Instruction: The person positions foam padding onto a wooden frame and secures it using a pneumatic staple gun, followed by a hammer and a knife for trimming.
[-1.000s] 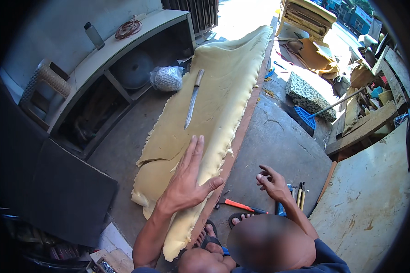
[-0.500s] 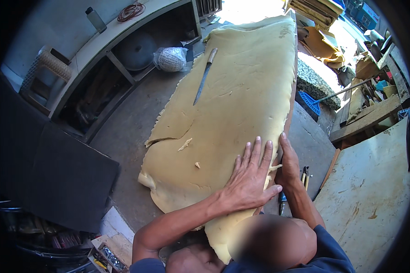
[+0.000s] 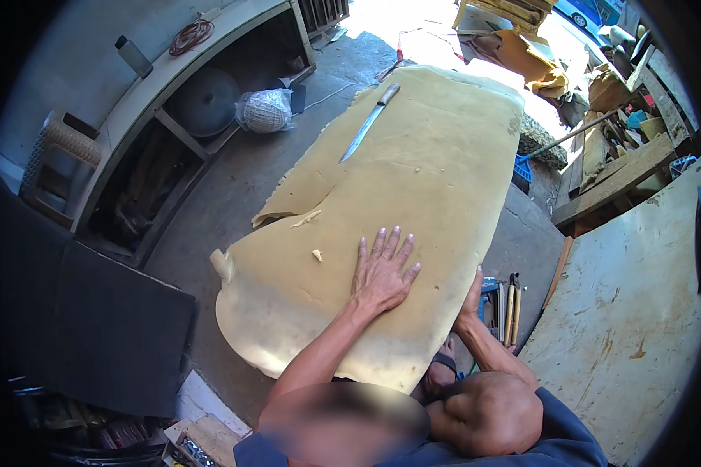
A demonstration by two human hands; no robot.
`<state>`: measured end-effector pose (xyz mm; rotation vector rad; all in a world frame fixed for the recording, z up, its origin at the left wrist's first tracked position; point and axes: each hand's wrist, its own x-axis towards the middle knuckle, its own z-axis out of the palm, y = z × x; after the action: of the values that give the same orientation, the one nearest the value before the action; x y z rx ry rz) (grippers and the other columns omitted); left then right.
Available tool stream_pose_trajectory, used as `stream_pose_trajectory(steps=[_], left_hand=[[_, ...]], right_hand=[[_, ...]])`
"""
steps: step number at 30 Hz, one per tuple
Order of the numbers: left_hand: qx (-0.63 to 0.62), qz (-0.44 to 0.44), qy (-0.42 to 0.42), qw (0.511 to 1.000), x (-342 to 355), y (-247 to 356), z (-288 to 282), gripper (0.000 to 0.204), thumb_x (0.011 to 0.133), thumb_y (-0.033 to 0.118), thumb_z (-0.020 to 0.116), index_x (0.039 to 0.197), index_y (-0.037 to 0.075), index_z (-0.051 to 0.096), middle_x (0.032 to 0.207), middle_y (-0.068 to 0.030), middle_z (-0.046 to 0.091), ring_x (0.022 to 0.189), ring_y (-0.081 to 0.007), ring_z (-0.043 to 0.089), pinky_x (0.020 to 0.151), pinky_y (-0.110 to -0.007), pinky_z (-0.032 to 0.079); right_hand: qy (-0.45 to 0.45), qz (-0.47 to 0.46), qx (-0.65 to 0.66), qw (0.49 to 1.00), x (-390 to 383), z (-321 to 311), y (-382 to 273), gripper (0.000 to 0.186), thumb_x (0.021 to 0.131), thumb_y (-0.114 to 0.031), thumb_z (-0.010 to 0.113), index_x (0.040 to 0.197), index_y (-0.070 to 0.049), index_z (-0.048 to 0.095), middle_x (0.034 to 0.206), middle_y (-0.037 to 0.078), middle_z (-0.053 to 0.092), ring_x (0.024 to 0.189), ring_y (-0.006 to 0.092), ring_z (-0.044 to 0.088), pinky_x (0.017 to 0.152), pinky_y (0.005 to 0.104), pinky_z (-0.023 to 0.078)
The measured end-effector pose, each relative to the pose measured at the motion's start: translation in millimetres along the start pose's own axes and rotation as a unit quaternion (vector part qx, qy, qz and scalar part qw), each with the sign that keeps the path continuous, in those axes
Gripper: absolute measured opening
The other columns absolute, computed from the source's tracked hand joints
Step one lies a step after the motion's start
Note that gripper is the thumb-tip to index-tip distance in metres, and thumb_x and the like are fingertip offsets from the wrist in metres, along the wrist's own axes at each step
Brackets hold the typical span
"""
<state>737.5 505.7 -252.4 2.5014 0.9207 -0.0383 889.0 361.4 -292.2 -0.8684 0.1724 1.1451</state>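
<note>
A large yellowish-tan foam-like sheet (image 3: 436, 210) with ragged edges lies spread before me, its near corners rounded. My left hand (image 3: 382, 272) rests flat on its near middle, fingers spread. At the sheet's right edge is my right hand (image 3: 470, 302); its fingers are mostly hidden behind or under that edge. A long knife (image 3: 368, 124) with a wooden handle lies across the far part of the sheet, out of reach of both hands. Two torn scraps, a thin strip (image 3: 306, 219) and a small crumb (image 3: 317, 254), sit left of my left hand, near a slit in the left side.
Long-handled pliers-like tools (image 3: 512, 311) lie on the floor by my right forearm. A stained pale board (image 3: 623, 327) stands at right, a black panel (image 3: 121, 319) at left. Along the left wall runs a bench (image 3: 144, 97), with a plastic-wrapped bundle (image 3: 265, 110) beside it.
My left hand has moved leftward from the sheet's right edge onto its middle. The right hand has come nearer along the edge. The wooden edge at right no longer shows; the view has shifted.
</note>
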Motion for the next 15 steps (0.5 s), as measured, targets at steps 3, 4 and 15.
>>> stream_pose_trajectory(steps=[3, 4, 15], left_hand=[[0.007, -0.135, 0.013, 0.991, 14.7, -32.3, -7.8, 0.073, 0.102, 0.059, 0.036, 0.162, 0.018, 0.027, 0.17, -0.0126, 0.017, 0.156, -0.0351, 0.012, 0.124, -0.06, 0.007], [-0.001, -0.183, 0.014, 0.983, 15.3, -53.2, -11.3, 0.074, 0.102, 0.061, 0.036, 0.162, 0.018, 0.027, 0.17, -0.0127, 0.017, 0.156, -0.0351, 0.012, 0.124, -0.06, 0.007], [-0.061, -0.223, 0.048, 0.972, 3.6, -150.4, 59.6, 0.075, 0.103, 0.056, 0.039, 0.148, -0.003, 0.044, 0.146, -0.0242, 0.053, 0.136, -0.036, 0.05, 0.113, -0.052, 0.034]], right_hand=[[-0.038, 0.013, -0.007, 0.999, 12.2, -13.0, -0.5, 0.075, 0.103, -0.064, 0.024, 0.142, -0.005, 0.049, 0.133, 0.014, 0.06, 0.119, 0.0296, 0.06, 0.104, 0.0429, 0.048], [-0.024, 0.006, -0.013, 1.0, 14.1, -14.7, 2.5, 0.075, 0.103, -0.064, 0.024, 0.141, -0.005, 0.049, 0.133, 0.014, 0.061, 0.118, 0.0296, 0.06, 0.103, 0.0426, 0.048], [0.305, 0.062, -0.537, 0.784, 34.1, -86.7, 2.7, 0.071, 0.103, -0.06, 0.031, 0.124, -0.003, 0.067, 0.119, 0.023, 0.069, 0.11, 0.0349, 0.066, 0.097, 0.0442, 0.05]])
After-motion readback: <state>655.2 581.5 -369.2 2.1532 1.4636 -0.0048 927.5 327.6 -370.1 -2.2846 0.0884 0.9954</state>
